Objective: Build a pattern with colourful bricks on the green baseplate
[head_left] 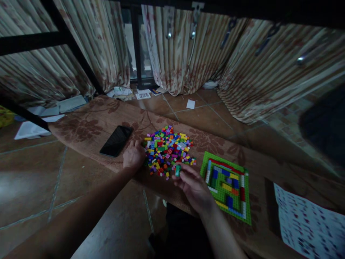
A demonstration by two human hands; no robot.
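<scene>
Striped curtains hung along the far side of the head view, and below them we saw a tiled floor with papers scattered near the hems and a small white slip lying apart on the tiles. Nearer to us, a long counter ran across the scene, covered in brown cloth with a dark floral pattern.

On it, about midway along, lay our loose pile of small bricks in many colours. Our left hand rested at the pile's left edge with its fingers curled down; we could not tell whether they gripped any brick. Just beyond that hand, to its left, a black phone lay flat on the cloth.

Our right hand was raised at the near right side of the pile, thumb and fingers closed narrowly around a teal brick. Just right of that hand we had a green baseplate, lying flat, with red, white, blue and yellow bricks set along its border and blue, yellow and orange ones inside. Farther right lay a white sheet covered in small dark marks, blurred beyond our reading.
</scene>
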